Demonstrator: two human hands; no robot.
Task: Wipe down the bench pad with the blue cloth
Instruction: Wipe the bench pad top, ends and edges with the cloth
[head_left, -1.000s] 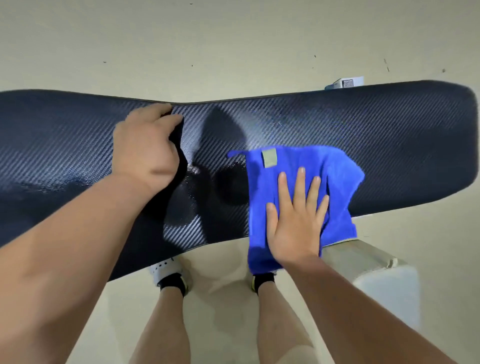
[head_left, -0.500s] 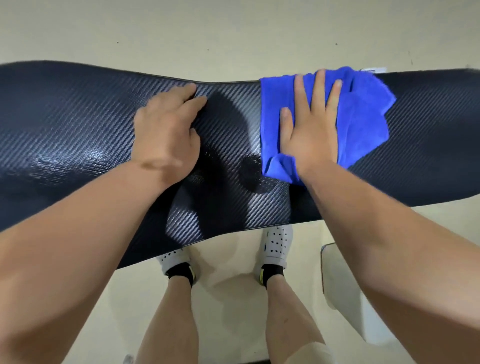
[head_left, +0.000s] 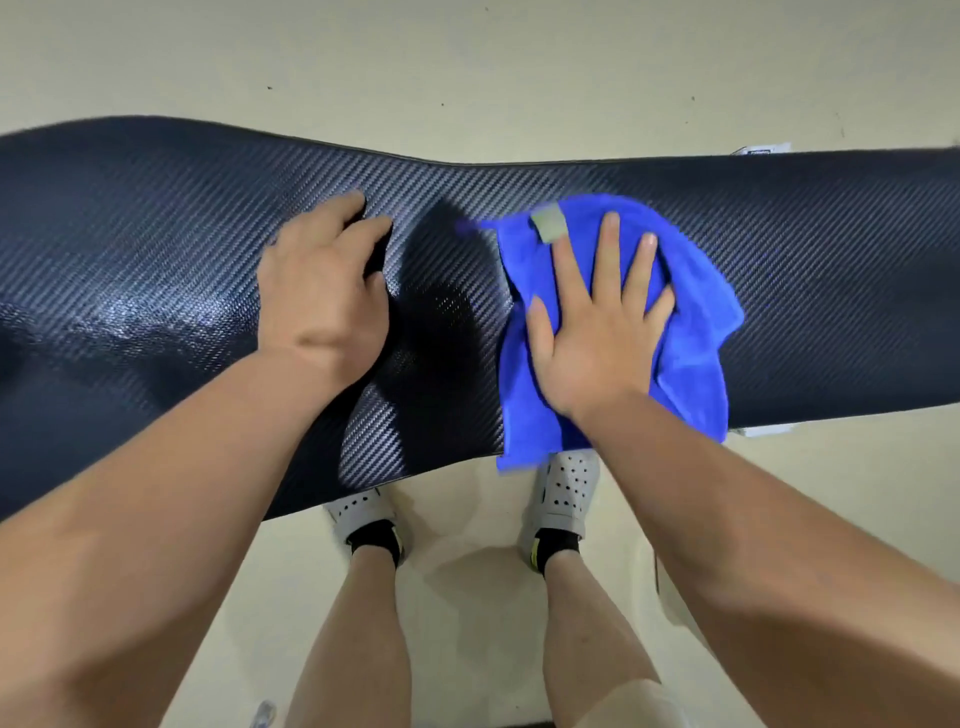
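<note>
A long black bench pad (head_left: 156, 249) with a woven carbon-like texture runs across the view from left to right. The blue cloth (head_left: 691, 332) lies on the pad right of centre, with a small grey label near its far edge and its near corner hanging over the pad's front edge. My right hand (head_left: 597, 322) presses flat on the cloth, fingers spread. My left hand (head_left: 324, 291) rests on the bare pad left of the cloth, fingers curled, holding nothing.
Below the pad are my two legs and white perforated shoes (head_left: 563, 488) on a pale floor (head_left: 467, 67). A white frame part (head_left: 763, 150) shows at the pad's far right edge, and another white part (head_left: 769, 430) at its near edge.
My right hand has slid the blue cloth from the pad's far edge back toward me, to the middle and near edge. My left hand stays on the pad.
</note>
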